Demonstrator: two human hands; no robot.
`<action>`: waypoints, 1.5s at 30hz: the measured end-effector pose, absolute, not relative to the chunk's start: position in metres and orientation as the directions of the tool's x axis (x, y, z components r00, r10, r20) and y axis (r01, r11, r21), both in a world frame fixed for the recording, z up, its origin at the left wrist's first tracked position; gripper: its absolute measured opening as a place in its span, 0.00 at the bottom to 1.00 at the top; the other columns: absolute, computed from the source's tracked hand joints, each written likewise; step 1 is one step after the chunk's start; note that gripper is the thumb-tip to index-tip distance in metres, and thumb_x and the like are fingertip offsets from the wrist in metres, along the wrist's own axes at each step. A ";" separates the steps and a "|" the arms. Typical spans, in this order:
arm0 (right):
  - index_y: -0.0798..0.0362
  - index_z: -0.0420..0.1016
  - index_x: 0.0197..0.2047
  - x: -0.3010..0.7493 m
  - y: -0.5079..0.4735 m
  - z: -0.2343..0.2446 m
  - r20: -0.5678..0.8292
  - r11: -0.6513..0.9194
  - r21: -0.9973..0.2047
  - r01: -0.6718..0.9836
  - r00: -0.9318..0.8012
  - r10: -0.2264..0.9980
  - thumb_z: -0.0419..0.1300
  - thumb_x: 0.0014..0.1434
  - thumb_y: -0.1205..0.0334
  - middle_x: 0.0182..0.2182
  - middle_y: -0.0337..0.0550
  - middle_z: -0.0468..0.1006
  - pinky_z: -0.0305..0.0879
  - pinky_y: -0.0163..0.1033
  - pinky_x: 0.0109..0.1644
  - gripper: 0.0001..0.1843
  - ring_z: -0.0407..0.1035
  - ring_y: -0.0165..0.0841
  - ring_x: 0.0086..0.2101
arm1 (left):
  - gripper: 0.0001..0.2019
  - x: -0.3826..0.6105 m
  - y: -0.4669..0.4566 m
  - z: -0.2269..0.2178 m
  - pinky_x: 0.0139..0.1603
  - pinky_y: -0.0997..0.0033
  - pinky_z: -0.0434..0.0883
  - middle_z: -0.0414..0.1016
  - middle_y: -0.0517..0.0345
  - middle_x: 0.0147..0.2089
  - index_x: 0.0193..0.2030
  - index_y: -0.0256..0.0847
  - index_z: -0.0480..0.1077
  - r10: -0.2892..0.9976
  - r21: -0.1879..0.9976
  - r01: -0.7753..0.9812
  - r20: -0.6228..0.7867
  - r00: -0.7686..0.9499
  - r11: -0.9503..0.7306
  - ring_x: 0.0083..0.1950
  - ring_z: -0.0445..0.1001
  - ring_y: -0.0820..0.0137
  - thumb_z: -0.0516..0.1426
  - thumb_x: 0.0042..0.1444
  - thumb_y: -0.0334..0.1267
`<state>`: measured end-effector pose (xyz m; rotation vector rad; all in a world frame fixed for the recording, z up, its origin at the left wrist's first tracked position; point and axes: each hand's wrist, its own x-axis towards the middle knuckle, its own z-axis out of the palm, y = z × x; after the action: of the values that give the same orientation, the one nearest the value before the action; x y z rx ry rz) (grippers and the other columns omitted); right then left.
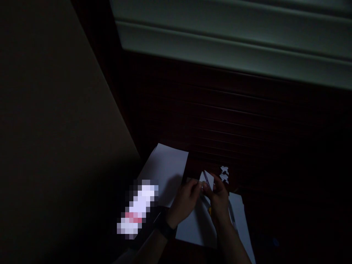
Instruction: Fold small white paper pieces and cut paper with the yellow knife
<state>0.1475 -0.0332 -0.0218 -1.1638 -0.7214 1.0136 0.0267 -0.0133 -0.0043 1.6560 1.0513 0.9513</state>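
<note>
Beside white sheets [167, 168] and two cut scraps [224, 174], left hand [183, 201] and right hand [218, 200] both pinched on folded paper [207, 179].

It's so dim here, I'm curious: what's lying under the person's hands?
A white paper sheet lies on the dark table beneath both hands, with something yellow peeking out. The hands hide the rest.

Dim scene. Left hand [184, 202] and right hand [218, 200] meet over a dark table [275, 190], both pinching a small folded paper piece [208, 179]. A white sheet [198, 225] lies under the hands; another white sheet [166, 170] lies near the table's left edge. Two small white folded shapes [224, 174] sit just beyond the right hand. Left wrist wears a dark band [166, 229].
</note>
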 end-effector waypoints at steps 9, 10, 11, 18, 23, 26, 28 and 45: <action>0.50 0.64 0.54 0.141 -0.031 -0.023 0.068 0.125 -0.986 -0.111 0.417 0.906 0.63 0.51 0.60 0.43 0.46 0.75 0.66 0.45 0.45 0.26 0.70 0.39 0.42 | 0.17 0.027 -0.007 -0.017 0.26 0.75 0.60 0.65 0.63 0.23 0.30 0.40 0.64 0.955 0.965 0.224 0.066 0.289 -0.134 0.25 0.65 0.73 0.42 0.63 0.45; 0.50 0.65 0.53 0.140 -0.031 -0.022 0.087 0.135 -0.987 -0.083 0.433 0.897 0.63 0.51 0.59 0.43 0.46 0.75 0.66 0.45 0.46 0.25 0.70 0.39 0.43 | 0.16 0.027 -0.008 -0.018 0.27 0.75 0.60 0.66 0.61 0.24 0.32 0.40 0.65 0.958 0.955 0.254 0.083 0.276 -0.156 0.26 0.66 0.73 0.43 0.63 0.44; 0.51 0.66 0.52 0.139 -0.031 -0.020 0.101 0.142 -0.988 -0.059 0.445 0.890 0.62 0.51 0.59 0.43 0.46 0.75 0.66 0.44 0.46 0.24 0.69 0.39 0.44 | 0.15 0.027 -0.008 -0.019 0.28 0.74 0.61 0.68 0.60 0.26 0.34 0.40 0.66 0.958 0.940 0.286 0.107 0.265 -0.185 0.28 0.67 0.72 0.42 0.63 0.43; 0.51 0.67 0.50 0.137 -0.033 -0.020 0.121 0.132 -0.991 0.004 0.430 0.895 0.61 0.53 0.59 0.45 0.46 0.74 0.65 0.44 0.47 0.21 0.69 0.38 0.44 | 0.13 0.026 -0.012 -0.021 0.36 0.69 0.66 0.74 0.52 0.39 0.48 0.42 0.66 0.921 0.723 0.573 0.261 0.290 -0.386 0.37 0.73 0.66 0.42 0.64 0.37; 0.51 0.70 0.48 0.134 -0.035 -0.017 0.143 0.116 -0.989 0.087 0.430 0.891 0.60 0.54 0.58 0.45 0.46 0.75 0.64 0.45 0.49 0.18 0.69 0.39 0.45 | 0.12 0.024 -0.013 -0.024 0.33 0.70 0.66 0.74 0.51 0.36 0.45 0.42 0.66 0.920 0.659 0.643 0.270 0.282 -0.391 0.35 0.74 0.65 0.43 0.63 0.37; 0.50 0.74 0.45 0.132 -0.037 -0.013 0.162 0.124 -0.985 0.119 0.402 0.901 0.59 0.55 0.58 0.45 0.44 0.76 0.63 0.44 0.51 0.14 0.68 0.39 0.47 | 0.12 0.024 -0.014 -0.023 0.30 0.71 0.64 0.73 0.52 0.33 0.41 0.41 0.66 0.933 0.663 0.657 0.259 0.249 -0.359 0.32 0.73 0.66 0.42 0.64 0.37; 0.50 0.76 0.44 0.132 -0.038 -0.012 0.156 0.116 -0.984 0.132 0.351 0.923 0.58 0.56 0.58 0.43 0.44 0.77 0.64 0.44 0.50 0.12 0.70 0.39 0.45 | 0.13 0.025 -0.014 -0.021 0.30 0.71 0.63 0.72 0.53 0.32 0.40 0.41 0.66 0.938 0.681 0.645 0.254 0.235 -0.346 0.31 0.72 0.66 0.42 0.64 0.38; 0.45 0.76 0.46 0.135 -0.042 -0.004 0.248 0.168 -0.924 0.344 0.206 0.947 0.57 0.58 0.58 0.42 0.42 0.78 0.65 0.43 0.47 0.13 0.71 0.38 0.42 | 0.15 0.025 -0.004 -0.020 0.24 0.76 0.57 0.59 0.64 0.24 0.29 0.39 0.62 0.980 0.998 0.051 0.022 0.198 -0.033 0.24 0.59 0.76 0.46 0.61 0.46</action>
<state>0.1345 -0.0421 -0.0036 -1.3817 -1.3418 0.6945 0.0247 -0.0040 -0.0200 1.3566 1.0863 1.0549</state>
